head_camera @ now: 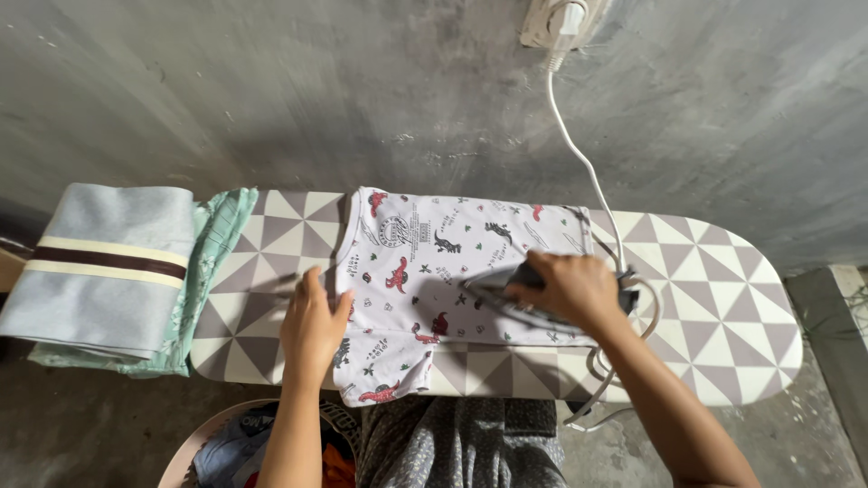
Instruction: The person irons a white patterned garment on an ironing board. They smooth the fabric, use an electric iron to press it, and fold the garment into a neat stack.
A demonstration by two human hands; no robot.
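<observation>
On ironing board (723, 298) — one shirt (425, 271) | right hand (570, 289) grips one iron (506, 294) | left hand (315, 325) flat, released

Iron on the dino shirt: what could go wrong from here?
1. The left hand lies flat on the shirt in front of the iron; a stroke that way could burn its fingers.
2. The white cord runs from the wall socket and loops by the right hand off the board's edge; it could snag or touch the hot plate.
3. The folded stack overhangs the board's end and might slide off.
</observation>
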